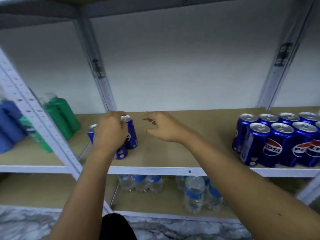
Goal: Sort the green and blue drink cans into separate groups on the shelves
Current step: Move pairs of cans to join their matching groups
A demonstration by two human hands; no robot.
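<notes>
My left hand (110, 130) reaches over a small cluster of blue cans (132, 135) at the left end of the middle shelf (164, 153), its fingers curled round the top of one of them. Another blue can (91, 132) of that cluster shows just left of the hand. My right hand (161, 126) hovers above the bare shelf board to the right of the cluster, fingers loosely curled, holding nothing. A larger group of blue Pepsi cans (280, 141) stands at the shelf's right end. Green cans (60, 115) stand in the neighbouring bay on the left, blurred.
A white upright post (39, 123) separates the two bays. More blurred blue cans (8, 127) stand at the far left. Water bottles (194, 193) fill the shelf below. The white front rail (155, 170) runs across beneath my forearms.
</notes>
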